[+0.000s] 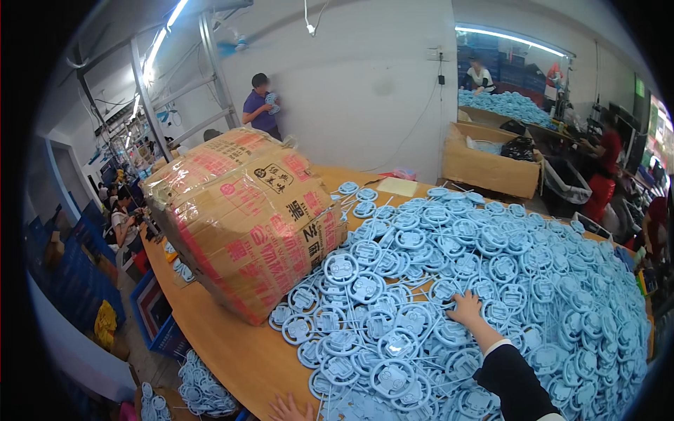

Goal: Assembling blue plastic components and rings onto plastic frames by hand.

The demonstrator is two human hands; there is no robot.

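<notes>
A large heap of light blue plastic pieces (540, 281) covers much of the table. Each is a round ring with a moulded centre, and many have thin stems. My right hand (465, 309) reaches into the middle of the heap, fingers spread and touching the pieces; none is plainly gripped. At the lower edge my left hand (291, 408) lies on the wooden table (232, 351), fingers apart, left of the nearest pieces. A big taped cardboard box (242, 217) with red print stands on the table beyond my left hand, beside the heap.
More blue pieces (203, 386) lie below the table's left edge, near a blue crate (170, 335). An open cardboard box (488, 158) stands behind the table at right. A person in purple (260, 109) stands by the wall; others work further off.
</notes>
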